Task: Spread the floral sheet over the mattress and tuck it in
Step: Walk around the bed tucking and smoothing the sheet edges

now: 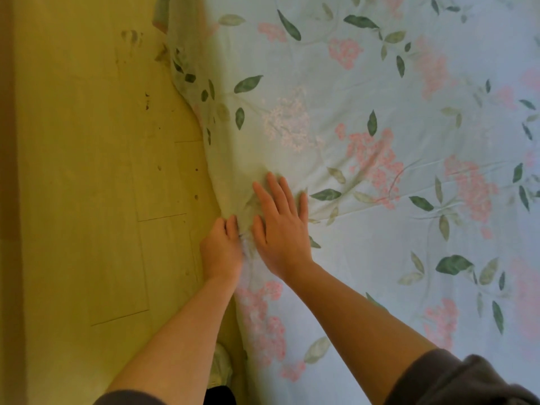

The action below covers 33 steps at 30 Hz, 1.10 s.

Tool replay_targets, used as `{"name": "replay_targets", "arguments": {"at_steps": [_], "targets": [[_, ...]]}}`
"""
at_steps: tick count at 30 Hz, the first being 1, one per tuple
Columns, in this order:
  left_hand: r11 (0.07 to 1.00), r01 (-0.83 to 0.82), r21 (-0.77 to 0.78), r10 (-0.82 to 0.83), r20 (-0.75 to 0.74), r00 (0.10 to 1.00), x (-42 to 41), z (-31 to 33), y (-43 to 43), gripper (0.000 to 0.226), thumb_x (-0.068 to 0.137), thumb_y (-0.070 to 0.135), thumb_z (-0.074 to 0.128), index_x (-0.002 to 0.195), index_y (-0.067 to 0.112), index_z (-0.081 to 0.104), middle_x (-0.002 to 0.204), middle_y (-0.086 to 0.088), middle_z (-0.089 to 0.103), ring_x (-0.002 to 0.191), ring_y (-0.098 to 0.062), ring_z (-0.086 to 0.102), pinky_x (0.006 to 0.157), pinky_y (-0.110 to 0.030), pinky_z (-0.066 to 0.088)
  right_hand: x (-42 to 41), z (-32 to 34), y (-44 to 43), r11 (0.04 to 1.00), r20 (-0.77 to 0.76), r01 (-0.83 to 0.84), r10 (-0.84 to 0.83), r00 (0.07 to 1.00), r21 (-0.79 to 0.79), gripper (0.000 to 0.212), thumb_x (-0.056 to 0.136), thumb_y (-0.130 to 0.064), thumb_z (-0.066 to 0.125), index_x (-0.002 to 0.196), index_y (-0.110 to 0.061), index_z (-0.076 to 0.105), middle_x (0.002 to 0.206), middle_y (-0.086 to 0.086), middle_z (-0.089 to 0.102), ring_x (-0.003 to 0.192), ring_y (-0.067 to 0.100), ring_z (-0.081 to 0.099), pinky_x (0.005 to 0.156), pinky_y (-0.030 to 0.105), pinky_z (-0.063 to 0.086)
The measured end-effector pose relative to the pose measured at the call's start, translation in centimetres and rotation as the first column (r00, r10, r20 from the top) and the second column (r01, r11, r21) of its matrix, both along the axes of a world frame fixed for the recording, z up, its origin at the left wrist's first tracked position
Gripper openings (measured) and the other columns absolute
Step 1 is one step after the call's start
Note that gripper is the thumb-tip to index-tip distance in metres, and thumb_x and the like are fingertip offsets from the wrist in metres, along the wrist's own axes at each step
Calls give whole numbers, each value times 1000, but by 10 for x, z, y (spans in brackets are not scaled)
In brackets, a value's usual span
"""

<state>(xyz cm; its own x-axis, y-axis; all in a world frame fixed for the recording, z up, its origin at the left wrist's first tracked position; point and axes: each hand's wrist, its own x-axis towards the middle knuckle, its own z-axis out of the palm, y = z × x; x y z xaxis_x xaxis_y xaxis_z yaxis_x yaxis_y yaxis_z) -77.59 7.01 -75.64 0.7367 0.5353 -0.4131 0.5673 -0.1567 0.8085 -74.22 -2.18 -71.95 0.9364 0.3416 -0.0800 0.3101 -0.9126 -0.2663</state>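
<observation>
The floral sheet [380, 118], pale with pink blossoms and green leaves, covers the mattress across the right and centre of the view; the mattress itself is hidden under it. Its left edge drapes over the bed's side toward the floor. My right hand [280, 226] lies flat on the sheet near that edge, fingers straight and spread, pressing the cloth. My left hand [222, 249] is just left of it at the bed's side, fingers curled into the bunched fabric, their tips hidden in the folds.
A light wooden floor [96, 185] with a few dark marks runs along the left of the bed. A foot in a light slipper [222, 366] stands by the bedside at the bottom. A wall or skirting strip [8, 171] borders the far left.
</observation>
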Motion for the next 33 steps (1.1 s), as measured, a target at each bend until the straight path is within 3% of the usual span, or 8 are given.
{"name": "replay_targets", "arguments": {"at_steps": [3, 11, 18, 23, 26, 28, 31, 33], "targets": [[996, 66, 62, -61, -86, 994, 1, -1, 3, 34, 101, 26, 39, 74, 9, 52, 63, 1, 48, 56, -16, 42, 52, -33, 23, -1, 0, 3, 1000, -13, -3, 3, 1000, -8, 54, 95, -31, 27, 148, -22, 31, 159, 3, 21, 149, 21, 8, 119, 52, 0], [981, 192, -7, -188, -252, 949, 14, 6, 38, 28, 99, 27, 36, 97, 8, 58, 92, -13, 64, 82, -30, 58, 65, -34, 42, 13, 21, 1, 1000, -99, -12, 10, 995, -18, 51, 99, -27, 32, 150, -23, 27, 160, 3, 15, 149, 21, 4, 119, 52, 5], [982, 153, -111, -174, -206, 963, 67, 33, 53, 36, 101, 29, 31, 116, 10, 57, 88, -2, 57, 71, -15, 51, 56, -28, 36, 51, 45, 12, 1000, -119, 27, -28, 993, -5, 52, 101, -25, 34, 151, -23, 23, 161, 2, 7, 149, 20, -2, 120, 50, 1], [972, -13, -236, -32, -185, 982, 142, 25, 70, 48, 102, 40, 28, 144, 19, 36, 142, -7, 46, 126, -28, 46, 99, -37, 37, 106, 34, 37, 996, -99, 88, -87, 991, 4, 53, 100, -25, 33, 151, -25, 19, 162, 0, 4, 149, 17, -5, 120, 47, -2], [918, -75, -388, 4, -181, 983, 167, 10, 70, 48, 100, 44, 32, 140, 22, 44, 136, -4, 52, 124, -28, 50, 104, -41, 40, 129, 29, 46, 988, -98, 153, -149, 984, 26, 54, 100, -24, 33, 151, -26, 18, 162, -1, 4, 149, 16, -5, 120, 45, -4], [873, -141, -466, 64, -178, 982, 173, 5, 66, 43, 100, 42, 34, 129, 17, 54, 120, -2, 60, 110, -23, 56, 96, -39, 46, 137, 23, 51, 986, -113, 164, -161, 981, 20, 54, 100, -25, 32, 152, -26, 19, 161, -1, 5, 149, 15, -4, 121, 44, -3], [885, -227, -407, 199, -111, 974, 176, 2, 62, 21, 99, 29, 44, 91, 17, 60, 85, 2, 61, 83, -18, 57, 71, -29, 44, 140, 12, 53, 989, -113, 149, -147, 983, 5, 52, 100, -26, 32, 151, -25, 22, 161, -1, 10, 149, 16, 0, 121, 44, -1], [915, -237, -327, 226, -72, 971, 180, 1, 65, 24, 98, 21, 47, 75, 16, 52, 73, 3, 55, 71, -16, 52, 62, -26, 42, 141, 8, 54, 987, -93, 159, -159, 983, -1, 52, 99, -27, 33, 150, -25, 24, 161, -2, 13, 149, 16, 4, 121, 44, 0]]}}
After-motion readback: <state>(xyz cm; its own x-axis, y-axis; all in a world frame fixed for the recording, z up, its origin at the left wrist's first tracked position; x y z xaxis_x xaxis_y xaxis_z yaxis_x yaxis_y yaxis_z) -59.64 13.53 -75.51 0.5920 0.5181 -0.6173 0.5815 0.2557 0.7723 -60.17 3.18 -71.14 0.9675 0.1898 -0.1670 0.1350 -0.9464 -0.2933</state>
